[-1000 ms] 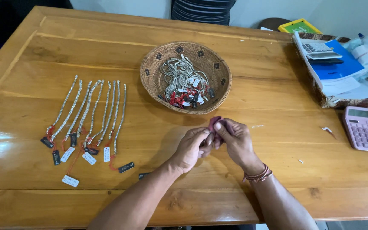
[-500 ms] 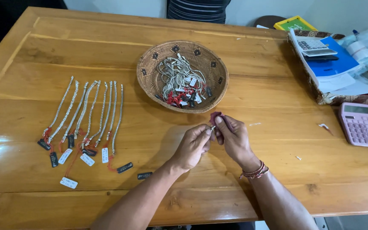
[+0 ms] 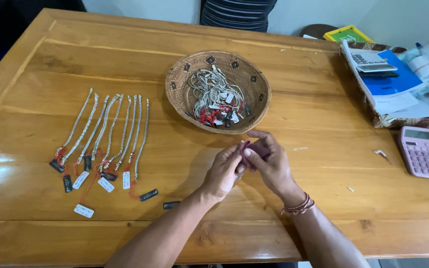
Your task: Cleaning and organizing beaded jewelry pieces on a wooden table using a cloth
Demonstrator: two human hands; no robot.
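My left hand (image 3: 224, 171) and my right hand (image 3: 270, 161) meet above the wooden table (image 3: 323, 208), just in front of a round woven basket (image 3: 254, 106). Both pinch a small dark red item (image 3: 245, 149) between their fingertips; what it is stays too small to tell. The basket holds a tangled heap of silver chains (image 3: 212, 94) with red threads and small tags. To the left, several silver chains (image 3: 112, 131) lie side by side in a row, each with a tag at its near end. A red bracelet (image 3: 298, 206) circles my right wrist.
A pink calculator (image 3: 422, 151) lies at the right edge. Behind it sit a blue folder with papers (image 3: 391, 82) and a grey calculator (image 3: 371, 60). A loose dark tag (image 3: 171, 204) rests near my left forearm. Small paper scraps (image 3: 381, 153) dot the right side.
Both hands stay together on the small red item, the fingers shifting slightly. The view has drifted a little; nothing on the table has moved.
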